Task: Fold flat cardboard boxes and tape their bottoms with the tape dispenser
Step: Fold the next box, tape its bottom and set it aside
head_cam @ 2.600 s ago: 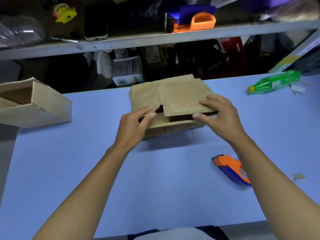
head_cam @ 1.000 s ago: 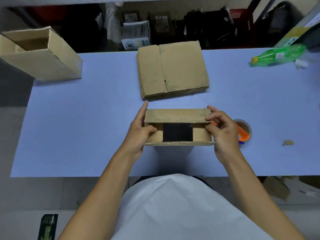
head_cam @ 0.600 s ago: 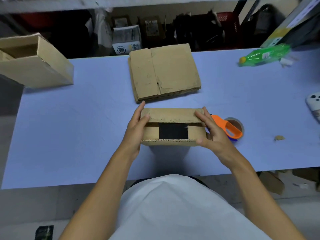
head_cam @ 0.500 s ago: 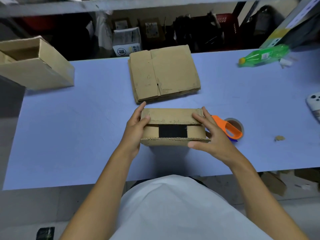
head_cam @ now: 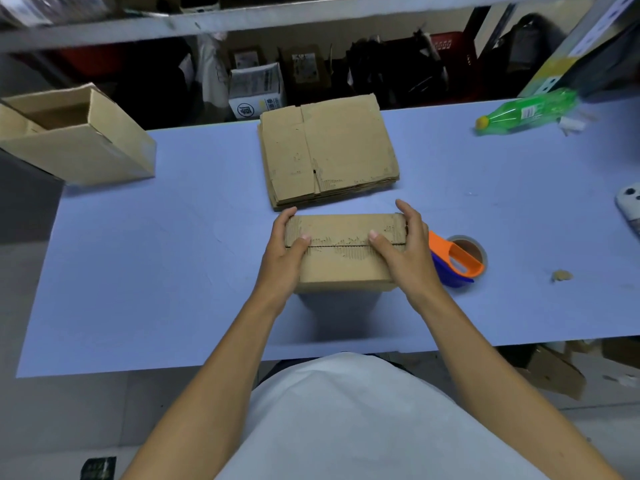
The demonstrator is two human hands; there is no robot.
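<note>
Both hands clasp a small brown corrugated cardboard box (head_cam: 341, 252) standing on the pale blue surface (head_cam: 156, 265) near its front edge. The left hand (head_cam: 282, 258) wraps the box's left end, fingers curled over the far top corner and the thumb pressing down on the top beside the centre seam. The right hand (head_cam: 403, 252) mirrors it at the right end, fingers round the far corner, thumb flat on the top near the seam. So each grip is narrow and closed on the box, holding the two top flaps together; the flaps meet along a ragged line with torn paper showing the fluting.

Just beyond the fingers of both hands lies a stack of flat brown cardboard box blanks (head_cam: 329, 150), close to the held box but apart from it. Just right of the right hand, partly hidden behind it, lies an orange and blue tape dispenser (head_cam: 457, 259) with a brown tape roll. Far to the left of the left hand sits an open brown cardboard box (head_cam: 76, 136) at the surface's corner. Well to the right and beyond the right hand lies a green plastic bottle (head_cam: 526, 110) on its side, and a white phone (head_cam: 630, 207) pokes in at the right edge.
</note>
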